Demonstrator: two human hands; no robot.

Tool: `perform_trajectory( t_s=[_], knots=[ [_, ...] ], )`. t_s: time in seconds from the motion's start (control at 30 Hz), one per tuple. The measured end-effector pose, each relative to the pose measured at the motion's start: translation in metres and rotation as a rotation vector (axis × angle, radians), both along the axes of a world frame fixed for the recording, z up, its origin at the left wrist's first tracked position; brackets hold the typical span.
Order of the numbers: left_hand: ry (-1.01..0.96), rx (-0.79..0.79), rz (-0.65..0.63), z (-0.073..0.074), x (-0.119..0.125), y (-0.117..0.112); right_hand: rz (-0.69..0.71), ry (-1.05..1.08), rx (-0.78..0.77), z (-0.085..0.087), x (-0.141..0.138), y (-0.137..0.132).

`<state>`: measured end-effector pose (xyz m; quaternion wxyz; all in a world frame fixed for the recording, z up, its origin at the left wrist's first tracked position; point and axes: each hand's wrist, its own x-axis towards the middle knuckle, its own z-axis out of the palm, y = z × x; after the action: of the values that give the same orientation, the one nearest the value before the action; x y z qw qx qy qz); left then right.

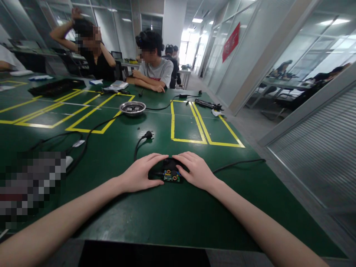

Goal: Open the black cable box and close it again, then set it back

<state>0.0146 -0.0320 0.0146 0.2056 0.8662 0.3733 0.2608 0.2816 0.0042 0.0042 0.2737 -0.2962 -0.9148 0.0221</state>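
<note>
In front of me on the green table lies an opened power adapter point(172, 175), its small circuit board with coils and blue parts showing in a black case. From the left, my left hand point(143, 171) curves around it, thumb at the near edge and fingers at the far edge. My right hand point(197, 170) grips its right side, the thumb over the board's edge and the fingers along the black cover point(170, 163). Part of the case is hidden by my fingers. A black cable goes off to the right, and a black plug point(148, 135) lies beyond my left hand.
A metal bowl point(132, 107) holds small metal parts. Yellow tape point(189, 141) marks rectangles on the table point(167, 218). A folded black tripod-like object point(207, 104) lies at back right, a black tray point(57, 87) at back left. Two people sit across; a blurred-out object is at left.
</note>
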Motion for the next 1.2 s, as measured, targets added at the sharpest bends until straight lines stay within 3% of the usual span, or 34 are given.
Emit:
perform_trajectory(
  t_s=[0.23,0.43,0.57,1.2],
  knots=[
    [0.01,0.004,-0.012,0.0,0.001,-0.003,0.178,0.095,0.058,-0.003,0.0,-0.003],
    [0.03,0.015,-0.053,0.001,0.001,0.0,0.256,0.278,-0.008,-0.001,-0.004,-0.01],
    [0.015,0.016,-0.061,0.004,0.003,-0.002,0.331,0.22,-0.03,0.002,-0.005,-0.015],
    [0.041,0.087,-0.02,0.006,0.005,0.004,0.247,-0.046,-0.062,0.008,-0.006,-0.016]
  ],
)
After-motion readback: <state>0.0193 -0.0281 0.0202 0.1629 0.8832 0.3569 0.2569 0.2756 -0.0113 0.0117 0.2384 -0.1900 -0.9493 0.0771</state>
